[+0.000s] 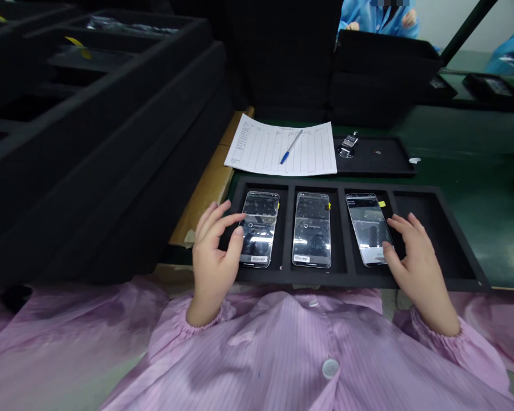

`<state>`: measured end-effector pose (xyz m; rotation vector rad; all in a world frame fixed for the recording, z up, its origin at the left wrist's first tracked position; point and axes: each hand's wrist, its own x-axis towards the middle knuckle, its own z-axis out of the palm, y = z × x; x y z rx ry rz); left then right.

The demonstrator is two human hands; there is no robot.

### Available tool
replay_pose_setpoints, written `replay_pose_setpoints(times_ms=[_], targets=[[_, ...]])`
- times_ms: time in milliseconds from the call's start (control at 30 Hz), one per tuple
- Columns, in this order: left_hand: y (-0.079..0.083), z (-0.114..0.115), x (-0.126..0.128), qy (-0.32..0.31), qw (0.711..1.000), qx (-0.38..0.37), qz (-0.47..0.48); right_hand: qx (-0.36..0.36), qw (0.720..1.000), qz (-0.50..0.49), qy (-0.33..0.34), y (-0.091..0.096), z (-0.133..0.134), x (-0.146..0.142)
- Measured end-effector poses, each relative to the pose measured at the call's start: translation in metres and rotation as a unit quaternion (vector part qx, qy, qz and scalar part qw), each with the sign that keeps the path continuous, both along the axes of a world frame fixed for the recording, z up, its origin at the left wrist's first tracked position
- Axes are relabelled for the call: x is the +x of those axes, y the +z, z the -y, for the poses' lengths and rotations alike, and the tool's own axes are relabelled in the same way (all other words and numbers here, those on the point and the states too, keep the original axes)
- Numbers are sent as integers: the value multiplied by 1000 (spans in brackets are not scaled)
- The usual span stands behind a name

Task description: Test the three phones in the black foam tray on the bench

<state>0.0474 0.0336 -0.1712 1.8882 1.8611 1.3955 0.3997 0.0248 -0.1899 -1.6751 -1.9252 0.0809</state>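
A black foam tray [437,262] with several slots lies in front of me. Three phones rest in it, screens up: a left phone [260,228], a middle phone [312,228] and a right phone [368,225]. My left hand [214,257] has its fingers spread, thumb and index fingertip touching the left phone's edge. Over on the other side, my right hand [415,268] rests fingers apart beside the right phone, thumb touching its lower right corner. The rightmost slot holds nothing.
A printed sheet [261,151] with a blue pen [290,148] lies behind the tray. Beside it, a flat black tray [389,160] holds a small metal part [348,144]. Stacked black foam trays [89,114] stand at left. People in blue coats [379,17] work at the back.
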Motion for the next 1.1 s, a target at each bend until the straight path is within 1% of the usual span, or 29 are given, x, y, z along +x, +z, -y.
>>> replay_pose_setpoints(times_ms=[267,433,600,667,767,833,867,933,1033,1100], targets=[[0,-1,0,-3,1000,2,-6,8,1000,1,4,-1,0,0],[1,-1,1,-2,1000,2,-8,12,1000,25,7,-2,-1,0],[1,-1,2,-6,1000,-2,-5,34,999,-15,2,2,-1,-2],[2,-2,2,-8,1000,-2,-3,62,997,-45,0,5,1,-2],[2,-3,1,-8,1000,-1,1,145,986,-86,-2,8,11,3],[2,-4,1,-8,1000,1,3,194,977,-88,-6,7,20,10],[2,-4,1,-9,1000,1,4,205,975,-80,-6,5,24,13],[2,-4,1,-15,1000,0,7,192,980,-52,3,3,33,19],[2,-4,1,-21,1000,-5,11,137,990,3,30,0,39,23],[2,-4,1,-20,1000,-6,11,117,992,22,39,0,40,24]])
